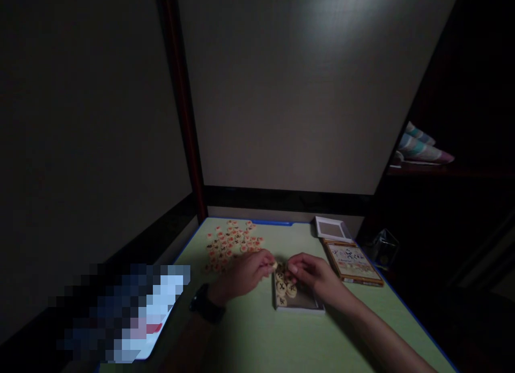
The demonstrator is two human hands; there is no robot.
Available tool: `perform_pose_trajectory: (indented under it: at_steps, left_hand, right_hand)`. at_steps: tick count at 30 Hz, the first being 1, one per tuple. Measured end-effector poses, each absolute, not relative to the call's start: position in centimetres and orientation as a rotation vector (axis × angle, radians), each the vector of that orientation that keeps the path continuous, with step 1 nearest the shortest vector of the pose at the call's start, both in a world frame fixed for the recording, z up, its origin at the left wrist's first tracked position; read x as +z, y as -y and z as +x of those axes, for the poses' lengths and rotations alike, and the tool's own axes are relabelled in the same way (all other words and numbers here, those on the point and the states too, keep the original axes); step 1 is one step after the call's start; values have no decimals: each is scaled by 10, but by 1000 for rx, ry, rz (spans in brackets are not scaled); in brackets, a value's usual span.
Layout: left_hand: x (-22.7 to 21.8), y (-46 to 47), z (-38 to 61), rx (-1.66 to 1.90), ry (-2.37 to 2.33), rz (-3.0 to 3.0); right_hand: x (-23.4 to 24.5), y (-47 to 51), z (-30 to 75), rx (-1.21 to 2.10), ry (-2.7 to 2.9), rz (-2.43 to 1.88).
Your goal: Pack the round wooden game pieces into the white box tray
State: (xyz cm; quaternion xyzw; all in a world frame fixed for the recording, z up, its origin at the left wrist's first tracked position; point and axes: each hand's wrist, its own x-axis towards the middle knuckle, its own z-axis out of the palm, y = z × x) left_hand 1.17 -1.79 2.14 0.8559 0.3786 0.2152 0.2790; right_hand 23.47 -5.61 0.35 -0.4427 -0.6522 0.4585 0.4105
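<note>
My left hand [254, 269], with a dark watch on the wrist, pinches a round xiangqi piece [274, 265] at the left edge of a shallow open box [300, 310]. Several xiangqi pieces with black characters [282, 286] lie in the left part of that box, some overlapping. Over the box's far right side, my right hand [311, 272] has its thumb and fingers drawn together close to the pieces; whatever is between them is hidden. Beyond my left hand, many loose pieces with red and black characters [228, 245] are spread on the green table [241, 335].
At the back right sits a white box tray [333, 229]. Next to it lies a printed game box [354, 261] near the table's right edge. A bright screen [156, 319], partly pixelated, is at the left. Walls [289, 104] rise behind the table and striped cloth [422, 147] rests on a shelf.
</note>
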Motion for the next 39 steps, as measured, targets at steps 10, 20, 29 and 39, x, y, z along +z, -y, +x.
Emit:
perform_pose_trajectory:
  at_steps: [10,20,29,39]
  left_hand:
    - [31,48,41,345,-997,2577]
    - [27,58,32,299,-1128,2524]
    - [-9,64,33,64,-1217,2608]
    - [-13,73,37,121,-1209,2649]
  right_hand:
    - [-7,58,225,1221,1563,-1113]
    - [-2,67,233,1041,1715,-1206]
    - [-18,108,210,483,1862,-1629]
    - [-20,115,203,302,2004,-1811]
